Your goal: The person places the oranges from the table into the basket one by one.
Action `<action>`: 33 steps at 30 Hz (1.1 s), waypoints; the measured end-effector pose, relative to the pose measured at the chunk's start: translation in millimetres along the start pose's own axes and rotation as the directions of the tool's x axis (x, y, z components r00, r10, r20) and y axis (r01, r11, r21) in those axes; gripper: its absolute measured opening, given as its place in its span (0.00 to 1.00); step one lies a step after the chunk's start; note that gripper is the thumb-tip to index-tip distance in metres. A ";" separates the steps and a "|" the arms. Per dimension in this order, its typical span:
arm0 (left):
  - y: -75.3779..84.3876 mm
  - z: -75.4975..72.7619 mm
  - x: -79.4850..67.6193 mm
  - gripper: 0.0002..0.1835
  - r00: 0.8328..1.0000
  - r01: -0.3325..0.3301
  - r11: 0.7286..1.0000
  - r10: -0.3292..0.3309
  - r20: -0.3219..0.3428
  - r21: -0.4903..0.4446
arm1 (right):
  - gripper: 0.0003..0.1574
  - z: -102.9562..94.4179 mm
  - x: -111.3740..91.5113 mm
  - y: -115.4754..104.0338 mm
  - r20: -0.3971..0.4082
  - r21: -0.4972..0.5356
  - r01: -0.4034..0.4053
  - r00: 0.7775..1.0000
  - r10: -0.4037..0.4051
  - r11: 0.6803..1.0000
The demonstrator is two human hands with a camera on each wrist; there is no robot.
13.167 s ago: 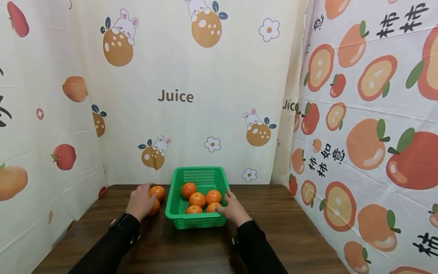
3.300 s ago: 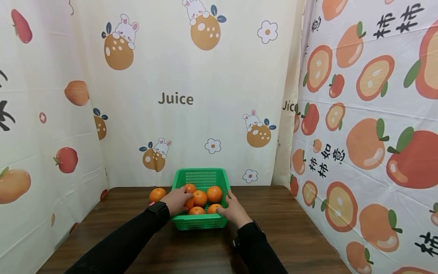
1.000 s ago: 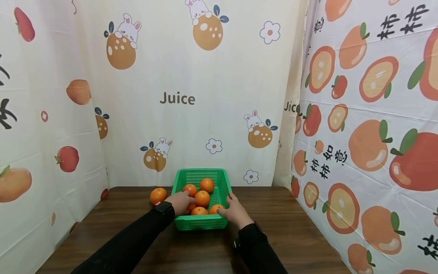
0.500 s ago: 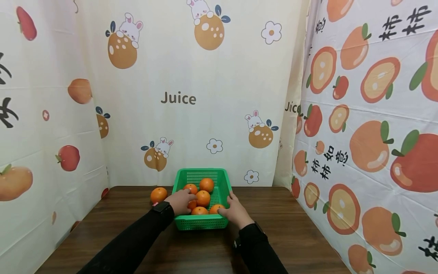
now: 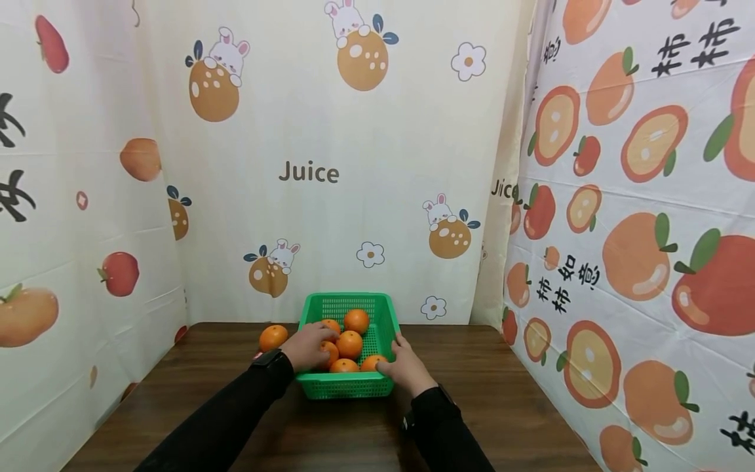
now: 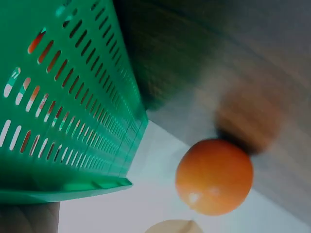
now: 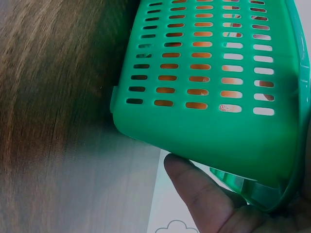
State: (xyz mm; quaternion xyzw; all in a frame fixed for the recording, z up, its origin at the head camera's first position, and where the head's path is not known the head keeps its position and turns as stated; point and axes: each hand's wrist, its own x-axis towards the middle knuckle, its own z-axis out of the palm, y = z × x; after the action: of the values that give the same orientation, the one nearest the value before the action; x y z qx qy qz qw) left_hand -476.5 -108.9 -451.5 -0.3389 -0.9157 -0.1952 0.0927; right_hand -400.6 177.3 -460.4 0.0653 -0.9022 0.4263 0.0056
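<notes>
A green perforated plastic basket (image 5: 348, 390) stands on the table and holds several oranges. My left hand (image 5: 308, 347) reaches over its left rim, fingers loosely bent above the orange (image 5: 328, 354) nearest that side, which shows between fingers and thumb. On the right, my right hand (image 5: 409, 367) grips the rim, thumb inside and fingers along the outer wall; a finger (image 7: 194, 187) shows against the basket (image 7: 204, 136) in the right wrist view. One loose orange (image 5: 273, 337) lies on the table left of the basket, also an orange (image 6: 214, 177) in the left wrist view. Left fingertips are hidden there.
The dark wooden table (image 5: 472, 406) ends at a cream printed curtain (image 5: 377, 164) close behind the basket. Printed cloths hang along both sides.
The left hand has shifted slightly left, uncovering more of the orange beneath it. Since 3.3 seconds ago one orange moved toward the basket's back. The right hand keeps its place.
</notes>
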 end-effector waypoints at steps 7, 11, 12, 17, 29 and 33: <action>-6.9 -11.7 -5.5 0.14 0.970 0.094 0.994 -0.104 -0.218 -0.056 | 0.48 -1.4 -0.7 -1.0 0.010 0.020 -0.005 1.000 0.005 1.000; -18.0 -15.4 -8.8 0.15 0.938 0.191 0.980 -0.196 -0.287 -0.049 | 0.49 -1.7 1.2 -1.3 0.004 0.006 -0.004 1.000 0.003 1.000; -20.9 -15.4 -10.0 0.17 0.929 0.219 0.974 -0.224 -0.293 -0.050 | 0.49 -1.6 1.6 -1.2 0.002 0.000 -0.001 1.000 0.001 1.000; -36.8 -12.9 -15.2 0.25 0.900 0.319 0.947 -0.314 -0.302 -0.033 | 0.49 -0.3 1.3 0.2 0.010 0.007 -0.006 1.000 0.006 1.000; -71.6 -9.8 -21.0 0.32 0.876 0.466 0.885 -0.462 -0.136 -0.004 | 0.49 -1.8 -0.2 0.4 0.009 0.018 -0.014 1.000 0.014 1.000; -76.8 -9.5 -22.4 0.32 0.879 0.470 0.882 -0.466 -0.099 0.020 | 0.49 -1.8 -1.1 -0.8 0.009 0.017 -0.014 1.000 0.013 1.000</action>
State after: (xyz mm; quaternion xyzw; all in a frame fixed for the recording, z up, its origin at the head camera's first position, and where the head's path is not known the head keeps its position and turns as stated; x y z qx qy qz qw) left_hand -509.7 -179.2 -472.3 -0.0962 -0.9692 -0.2072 0.0917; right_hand -399.5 178.4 -458.7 0.0611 -0.8990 0.4336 -0.0018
